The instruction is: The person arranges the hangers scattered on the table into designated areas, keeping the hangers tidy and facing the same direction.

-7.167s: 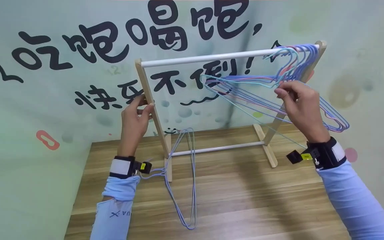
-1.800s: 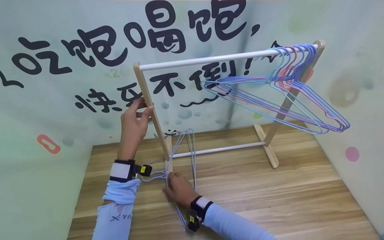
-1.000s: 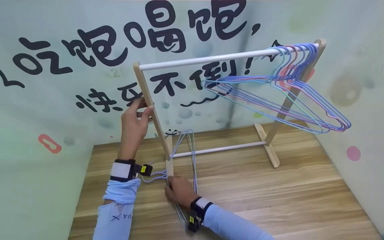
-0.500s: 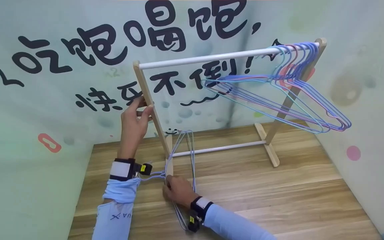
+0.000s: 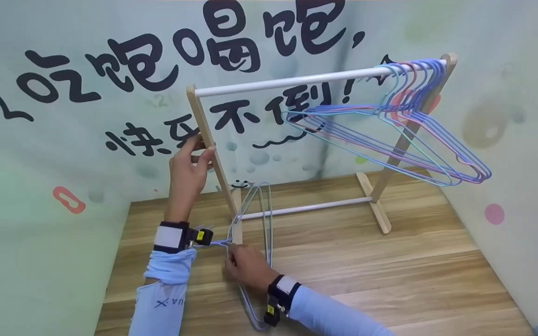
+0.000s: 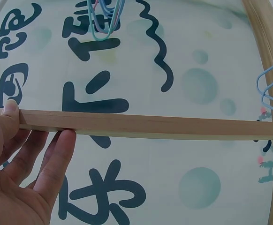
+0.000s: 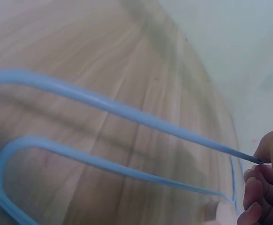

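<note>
A small garment rack with a white top rail stands on the wood-grain surface. My left hand holds its near-left wooden upright between thumb and fingertips. Low at the left foot, my right hand pinches the side wire of a light blue wire hanger. This hanger is raised above another blue hanger in the right wrist view. Their hooks point left, beneath my left wrist. Several blue, pink and teal hangers hang bunched at the rail's right end.
A white lower bar joins the rack's two wooden feet, the right one resting flat. Behind stands a pale wall with large black lettering. Side walls bound the wood-grain surface.
My right hand has left the teal hanger, now hanging on the rail, and come down to the lower hangers. One has just shifted slightly left in its grip. My left hand stays put.
</note>
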`<state>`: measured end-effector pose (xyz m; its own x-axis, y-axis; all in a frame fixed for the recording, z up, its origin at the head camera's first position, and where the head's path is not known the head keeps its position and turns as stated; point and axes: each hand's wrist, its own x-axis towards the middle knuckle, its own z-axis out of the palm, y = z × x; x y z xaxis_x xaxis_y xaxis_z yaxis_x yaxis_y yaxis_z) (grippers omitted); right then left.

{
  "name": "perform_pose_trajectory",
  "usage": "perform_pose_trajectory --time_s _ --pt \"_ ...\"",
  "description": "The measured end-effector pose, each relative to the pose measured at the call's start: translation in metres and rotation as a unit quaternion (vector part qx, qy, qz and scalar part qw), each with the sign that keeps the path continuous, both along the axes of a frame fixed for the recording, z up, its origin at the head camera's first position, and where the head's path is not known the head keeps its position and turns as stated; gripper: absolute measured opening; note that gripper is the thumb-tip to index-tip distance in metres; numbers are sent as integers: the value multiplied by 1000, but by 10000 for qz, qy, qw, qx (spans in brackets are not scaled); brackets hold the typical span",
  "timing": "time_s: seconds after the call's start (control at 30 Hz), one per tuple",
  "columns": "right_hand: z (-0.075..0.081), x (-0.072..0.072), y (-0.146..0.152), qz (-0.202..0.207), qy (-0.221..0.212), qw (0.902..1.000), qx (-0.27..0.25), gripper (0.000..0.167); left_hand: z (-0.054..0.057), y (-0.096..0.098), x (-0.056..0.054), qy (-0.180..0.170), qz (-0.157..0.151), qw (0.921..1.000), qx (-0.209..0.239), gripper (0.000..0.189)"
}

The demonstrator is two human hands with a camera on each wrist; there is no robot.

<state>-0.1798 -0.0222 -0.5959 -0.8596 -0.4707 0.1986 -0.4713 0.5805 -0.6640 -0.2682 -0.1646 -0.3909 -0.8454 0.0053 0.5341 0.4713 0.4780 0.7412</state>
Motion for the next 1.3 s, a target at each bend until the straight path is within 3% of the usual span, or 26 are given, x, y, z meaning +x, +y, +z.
perform_pose_trajectory --time_s 0.3,0.87,1.13,1.3 --pt "13 3 13 97 -364 9987 -329 14 0 0 -1 -92 -8 9999 38 45" --pt "29 0 31 -67 186 9984 -527 20 0 0 0 16 -74 9999 140 43" --pt "38 -4 43 -75 37 9963 -858 17 0 0 0 -67 -42 9999 130 43" --pt "42 -7 50 -166 164 9954 -925 20 -1 -1 0 -87 -46 9999 132 44"
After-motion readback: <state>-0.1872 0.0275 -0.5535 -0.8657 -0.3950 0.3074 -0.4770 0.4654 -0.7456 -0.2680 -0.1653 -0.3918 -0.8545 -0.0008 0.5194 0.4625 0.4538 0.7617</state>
